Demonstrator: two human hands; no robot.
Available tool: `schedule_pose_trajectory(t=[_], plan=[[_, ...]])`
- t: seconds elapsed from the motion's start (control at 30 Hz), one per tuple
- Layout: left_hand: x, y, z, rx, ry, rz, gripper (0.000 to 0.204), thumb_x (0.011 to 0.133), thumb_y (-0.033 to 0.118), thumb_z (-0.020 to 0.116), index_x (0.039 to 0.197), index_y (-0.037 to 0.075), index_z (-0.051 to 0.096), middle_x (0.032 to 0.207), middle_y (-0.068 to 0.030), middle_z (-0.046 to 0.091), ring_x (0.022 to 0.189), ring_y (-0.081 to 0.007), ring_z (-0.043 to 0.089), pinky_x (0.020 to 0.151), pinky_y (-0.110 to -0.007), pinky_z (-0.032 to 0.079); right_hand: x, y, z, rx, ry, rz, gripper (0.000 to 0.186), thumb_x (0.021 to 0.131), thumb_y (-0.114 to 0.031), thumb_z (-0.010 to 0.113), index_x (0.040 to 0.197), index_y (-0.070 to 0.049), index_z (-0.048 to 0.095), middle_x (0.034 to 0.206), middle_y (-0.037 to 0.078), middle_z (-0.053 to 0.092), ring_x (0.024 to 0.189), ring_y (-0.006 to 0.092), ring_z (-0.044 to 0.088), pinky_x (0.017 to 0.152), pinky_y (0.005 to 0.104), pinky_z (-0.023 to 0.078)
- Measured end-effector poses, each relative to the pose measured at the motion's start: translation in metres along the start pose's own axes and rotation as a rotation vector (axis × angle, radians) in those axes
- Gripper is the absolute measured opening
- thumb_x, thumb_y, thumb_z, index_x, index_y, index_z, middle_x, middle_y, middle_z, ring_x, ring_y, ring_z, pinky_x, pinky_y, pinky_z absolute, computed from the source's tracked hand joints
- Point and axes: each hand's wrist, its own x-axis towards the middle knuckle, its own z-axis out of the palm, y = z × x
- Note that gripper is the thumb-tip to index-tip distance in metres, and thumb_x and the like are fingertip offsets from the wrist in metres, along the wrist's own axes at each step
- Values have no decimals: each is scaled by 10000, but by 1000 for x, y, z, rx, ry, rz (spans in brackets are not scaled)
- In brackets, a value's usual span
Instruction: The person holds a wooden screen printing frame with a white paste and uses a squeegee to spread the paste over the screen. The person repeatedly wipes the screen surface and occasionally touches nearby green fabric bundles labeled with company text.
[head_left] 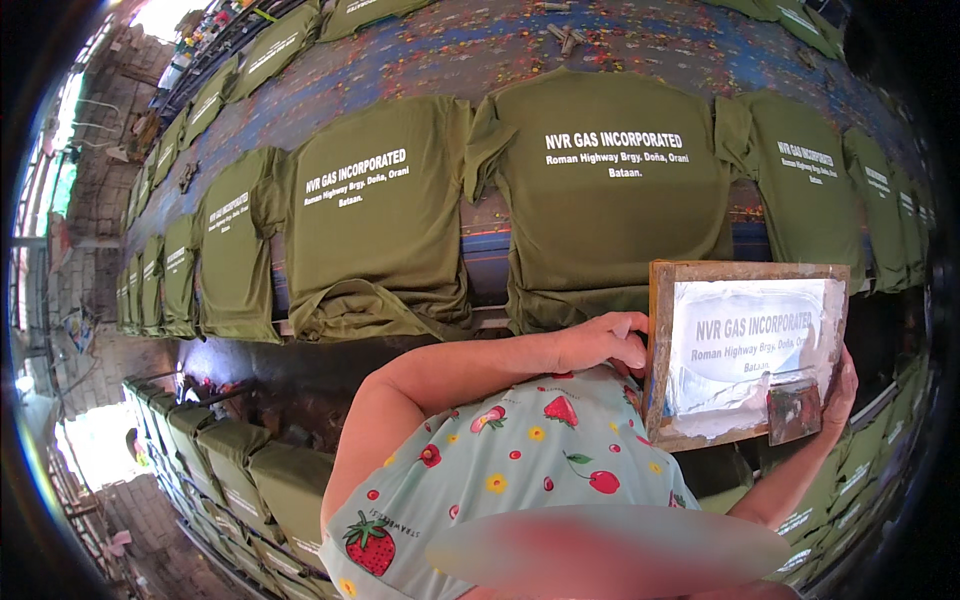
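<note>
One wooden-framed screen [735,350] with pale lettered mesh is seen in the head view, right of centre, beside the fruit-patterned garment [555,440]. Its right edge is gripped by the right hand [841,388]. At its left edge the left hand [624,345] is placed with fingers curled; whether the wood is gripped there cannot be told. Against the screen's lower right part a dark reddish block [793,412] is rested. Beyond, olive shirts [615,225] with white lettering are laid along a speckled blue table [488,258].
</note>
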Motion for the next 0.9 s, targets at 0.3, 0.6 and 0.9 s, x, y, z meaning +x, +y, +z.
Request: schedule_pose_trajectory(t=[0.3,0.6,0.9], plan=[[0,16,-27,105,-107,121,718,885,-43,657,1589,-14,515,1367,-164,726,1217,-216,691,1127,-376,530,15,-48,14,-112,8,-111,815,1098,-536,610,1603,95,509,1583,174,603,1455,292,560,1278,430,358],[-36,44,-75,1328,779,804,727,913,135,773,1565,-72,525,1518,-306,611,1388,-486,598,1218,-557,453,22,-84,46,-167,71,-7,817,1015,-500,713,1553,98,573,1518,178,656,1387,271,606,1236,405,398],[22,70,-144,1854,1258,219,1068,1026,650,650,1683,-116,302,1782,-309,269,1663,-516,206,1357,-602,188,64,-68,16,-153,38,-10,850,968,-552,746,1529,74,615,1465,153,697,1319,261,649,1185,390,449]])
